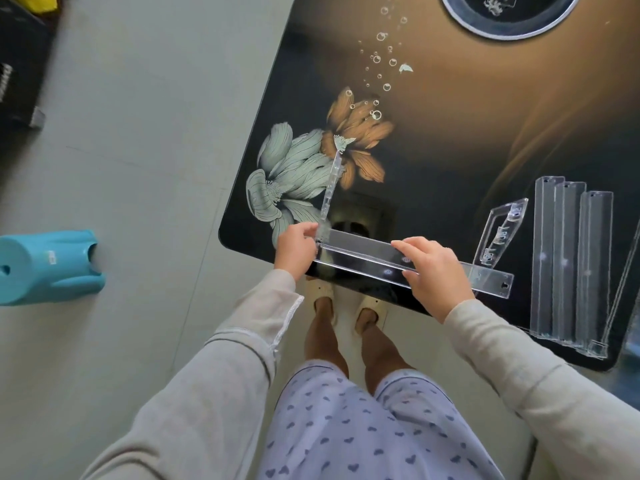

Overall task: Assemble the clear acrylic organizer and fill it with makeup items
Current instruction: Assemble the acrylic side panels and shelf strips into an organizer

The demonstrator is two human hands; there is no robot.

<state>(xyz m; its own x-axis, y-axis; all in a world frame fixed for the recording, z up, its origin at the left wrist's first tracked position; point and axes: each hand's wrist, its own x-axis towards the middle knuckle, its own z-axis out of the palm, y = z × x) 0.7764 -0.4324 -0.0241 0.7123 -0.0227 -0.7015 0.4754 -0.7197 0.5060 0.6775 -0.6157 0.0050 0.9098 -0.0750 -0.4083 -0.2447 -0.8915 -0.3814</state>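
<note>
A long clear acrylic tray piece (367, 252) lies along the near edge of the dark flower-printed table (450, 140). My right hand (433, 268) grips its middle from above. My left hand (299, 245) pinches the bottom end of a clear acrylic side panel (331, 183), which stands up at the tray's left end and touches it at the corner. A second side panel (502, 233) with small clips leans upright to the right. Three more long clear tray pieces (568, 265) lie side by side at the table's right edge.
A turquoise plastic stool (45, 266) lies on the grey floor to the left. A round dark inset with a metal rim (509, 15) sits at the table's far end. Dark boxes (20, 71) stand at the upper left. My legs and slippers are under the table edge.
</note>
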